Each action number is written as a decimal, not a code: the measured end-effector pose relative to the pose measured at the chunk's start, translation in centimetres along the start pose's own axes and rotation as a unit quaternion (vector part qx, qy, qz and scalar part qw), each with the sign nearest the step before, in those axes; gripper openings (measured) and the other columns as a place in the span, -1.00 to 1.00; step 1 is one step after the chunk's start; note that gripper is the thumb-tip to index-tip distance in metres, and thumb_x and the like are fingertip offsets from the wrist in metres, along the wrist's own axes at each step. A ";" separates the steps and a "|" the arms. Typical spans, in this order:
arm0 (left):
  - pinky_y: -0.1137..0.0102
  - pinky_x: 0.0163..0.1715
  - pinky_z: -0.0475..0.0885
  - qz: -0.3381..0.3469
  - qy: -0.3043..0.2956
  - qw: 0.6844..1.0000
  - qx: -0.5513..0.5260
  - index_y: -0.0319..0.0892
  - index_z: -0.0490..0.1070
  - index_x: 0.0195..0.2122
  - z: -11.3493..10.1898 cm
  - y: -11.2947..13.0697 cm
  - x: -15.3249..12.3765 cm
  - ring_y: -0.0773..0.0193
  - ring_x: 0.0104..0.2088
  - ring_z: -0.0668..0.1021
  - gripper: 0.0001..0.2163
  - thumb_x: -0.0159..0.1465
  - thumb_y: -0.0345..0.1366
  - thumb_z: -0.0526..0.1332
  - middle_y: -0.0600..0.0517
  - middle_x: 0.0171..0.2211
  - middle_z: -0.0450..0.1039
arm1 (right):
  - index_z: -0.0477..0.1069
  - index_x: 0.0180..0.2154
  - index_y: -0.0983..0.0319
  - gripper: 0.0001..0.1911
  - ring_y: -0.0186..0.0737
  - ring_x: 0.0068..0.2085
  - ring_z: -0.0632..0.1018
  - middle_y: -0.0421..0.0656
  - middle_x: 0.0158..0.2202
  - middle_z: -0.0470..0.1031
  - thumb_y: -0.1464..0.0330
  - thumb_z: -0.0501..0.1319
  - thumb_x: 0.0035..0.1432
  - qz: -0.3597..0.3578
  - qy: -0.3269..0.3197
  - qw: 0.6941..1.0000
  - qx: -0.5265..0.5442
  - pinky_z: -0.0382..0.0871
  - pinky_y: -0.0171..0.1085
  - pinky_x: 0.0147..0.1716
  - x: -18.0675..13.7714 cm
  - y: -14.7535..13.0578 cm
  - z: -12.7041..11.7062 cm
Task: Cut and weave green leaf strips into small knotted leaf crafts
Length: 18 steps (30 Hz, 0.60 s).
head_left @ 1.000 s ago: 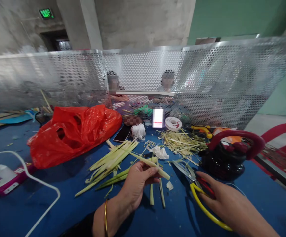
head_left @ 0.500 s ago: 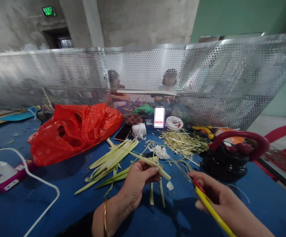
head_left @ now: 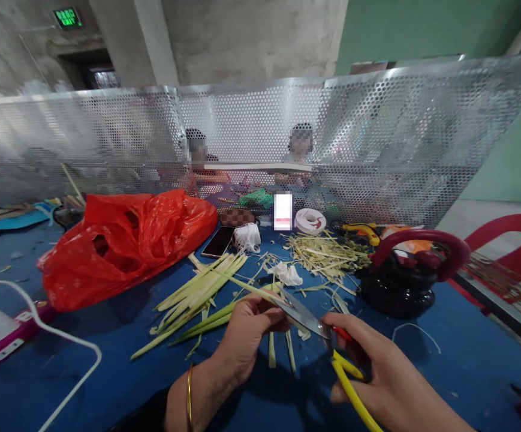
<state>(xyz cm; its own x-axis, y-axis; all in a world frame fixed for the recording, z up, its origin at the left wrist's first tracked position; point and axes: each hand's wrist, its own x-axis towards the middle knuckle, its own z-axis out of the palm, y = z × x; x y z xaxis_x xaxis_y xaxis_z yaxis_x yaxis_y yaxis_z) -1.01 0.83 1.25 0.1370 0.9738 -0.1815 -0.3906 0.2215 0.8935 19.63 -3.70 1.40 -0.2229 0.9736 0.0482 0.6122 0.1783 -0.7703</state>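
The left hand [head_left: 249, 336] pinches a stalk [head_left: 265, 294]; the right hand [head_left: 379, 354] grips scissors [head_left: 306, 317], blades at the stalk. A kettle [head_left: 399, 291] stands near the bench [head_left: 467, 348]'s right edge.

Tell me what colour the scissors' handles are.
The handles show yellow and red, best seen in the head view.

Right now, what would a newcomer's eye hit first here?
The crumpled red plastic bag jumps out first, on the table's left. Front and centre, the right hand holds yellow-handled scissors, blades by the pale stalk in the left hand. A black kettle-like object stands at right.
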 end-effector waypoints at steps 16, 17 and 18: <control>0.49 -0.41 0.46 -0.019 0.013 1.000 -0.005 -0.22 0.53 -0.45 0.1 -0.5 0.0 0.33 -0.44 0.54 -0.79 -0.12 -0.37 0.47 0.03 -0.45 0.55 | 0.37 0.03 0.12 -0.46 -0.15 -0.19 0.48 -0.16 -0.17 0.47 0.46 0.28 -0.06 -0.027 -0.023 0.999 -0.035 0.41 -0.21 -0.19 -0.2 -0.6 -0.6; 0.49 -0.41 0.47 -0.021 0.013 1.000 -0.004 -0.22 0.53 -0.45 0.1 -0.5 0.0 0.33 -0.45 0.54 -0.79 -0.12 -0.37 0.47 0.03 -0.45 0.55 | 0.38 0.03 0.12 -0.46 -0.15 -0.20 0.48 -0.16 -0.16 0.47 0.46 0.28 -0.06 -0.027 -0.022 0.999 -0.036 0.41 -0.22 -0.19 -0.2 -0.7 -0.6; 0.49 -0.41 0.47 -0.024 0.013 1.000 -0.002 -0.22 0.53 -0.46 0.2 -0.5 0.0 0.34 -0.45 0.53 -0.79 -0.13 -0.36 0.48 0.03 -0.45 0.55 | 0.38 0.03 0.12 -0.46 -0.15 -0.19 0.49 -0.15 -0.16 0.47 0.46 0.29 -0.07 -0.027 -0.021 0.999 -0.037 0.41 -0.22 -0.19 -0.2 -0.7 -0.6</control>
<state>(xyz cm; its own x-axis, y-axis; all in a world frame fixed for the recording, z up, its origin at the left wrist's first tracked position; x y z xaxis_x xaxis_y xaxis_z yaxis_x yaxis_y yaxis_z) -0.66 0.72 0.84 0.1319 0.9631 -0.2346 -0.3885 0.2679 0.8816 19.71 -3.91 2.33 -0.2884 0.9556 0.0606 0.6526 0.2425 -0.7178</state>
